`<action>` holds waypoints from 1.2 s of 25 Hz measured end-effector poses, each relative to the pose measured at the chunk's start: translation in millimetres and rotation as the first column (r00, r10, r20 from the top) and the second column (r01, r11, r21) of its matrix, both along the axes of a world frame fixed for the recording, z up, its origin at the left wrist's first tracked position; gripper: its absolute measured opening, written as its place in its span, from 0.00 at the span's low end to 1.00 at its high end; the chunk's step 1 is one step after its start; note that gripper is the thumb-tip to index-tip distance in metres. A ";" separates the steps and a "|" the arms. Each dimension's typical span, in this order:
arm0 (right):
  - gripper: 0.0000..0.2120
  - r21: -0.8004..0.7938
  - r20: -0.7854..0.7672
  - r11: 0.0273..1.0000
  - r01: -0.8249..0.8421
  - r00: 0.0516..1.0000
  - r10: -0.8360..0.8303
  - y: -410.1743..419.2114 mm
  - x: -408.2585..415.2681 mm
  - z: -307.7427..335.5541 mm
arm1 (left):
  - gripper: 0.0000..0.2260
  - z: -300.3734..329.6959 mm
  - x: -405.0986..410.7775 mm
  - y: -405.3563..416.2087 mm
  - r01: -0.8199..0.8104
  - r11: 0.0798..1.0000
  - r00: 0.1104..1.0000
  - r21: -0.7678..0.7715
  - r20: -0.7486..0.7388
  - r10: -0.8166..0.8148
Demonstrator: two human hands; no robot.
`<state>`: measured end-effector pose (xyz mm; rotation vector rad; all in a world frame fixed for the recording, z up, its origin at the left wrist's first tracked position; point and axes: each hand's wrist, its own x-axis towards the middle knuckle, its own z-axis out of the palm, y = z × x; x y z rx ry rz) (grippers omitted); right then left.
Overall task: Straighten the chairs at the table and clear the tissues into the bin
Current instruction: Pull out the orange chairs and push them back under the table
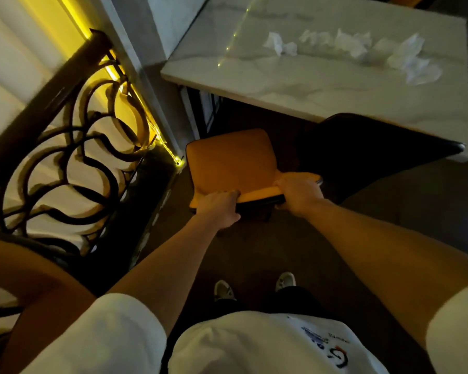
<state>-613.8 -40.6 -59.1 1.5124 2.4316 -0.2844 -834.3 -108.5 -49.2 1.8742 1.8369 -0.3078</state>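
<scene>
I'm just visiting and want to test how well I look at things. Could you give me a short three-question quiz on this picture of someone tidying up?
1. True or false: both hands grip the backrest of the orange chair.
2. Where do the crumpled tissues lie?
A. on the floor
B. on the marble table
C. on the chair seat
3. Fill in: the dark chair stands to the ____ of the orange chair, partly under the table.

Key
1. True: the left hand and the right hand each curl over the backrest's top edge.
2. B.
3. Right.
</scene>
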 end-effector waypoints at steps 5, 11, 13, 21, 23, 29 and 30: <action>0.19 0.003 -0.028 1.000 0.029 0.999 -0.029 -9.7 0.2 0.8 | 0.27 3.0 -10.9 2.6 0.073 0.997 0.996 -0.026 0.044 -0.072; 0.15 0.007 -0.079 0.999 0.054 0.995 -0.053 -13.0 0.5 -4.5 | 0.26 3.5 -13.9 2.5 0.114 0.993 0.992 -0.043 0.059 -0.111; 0.16 -0.016 -0.081 0.997 0.073 0.994 -0.074 -15.2 -1.8 -4.1 | 0.26 4.7 -16.6 3.4 0.134 0.989 0.989 -0.061 0.071 -0.130; 0.15 -0.057 -0.127 0.971 0.233 0.963 -0.238 -49.7 -55.1 8.7 | 0.23 -2.5 -74.5 2.7 0.262 0.962 0.960 -0.077 0.117 -0.252; 0.16 -0.062 -0.125 0.960 0.273 0.952 -0.279 -66.5 -82.0 7.9 | 0.19 -2.0 -104.4 1.5 0.296 0.953 0.951 -0.070 0.118 -0.287; 0.19 -0.086 -0.132 0.943 0.320 0.935 -0.329 -96.2 -150.6 12.4 | 0.16 10.3 -174.6 12.0 0.446 0.883 0.892 -0.146 0.152 -0.425; 0.19 -0.086 -0.126 0.945 0.314 0.938 -0.323 -99.1 -160.6 14.2 | 0.17 12.2 -184.1 13.6 0.458 0.875 0.886 -0.156 0.163 -0.435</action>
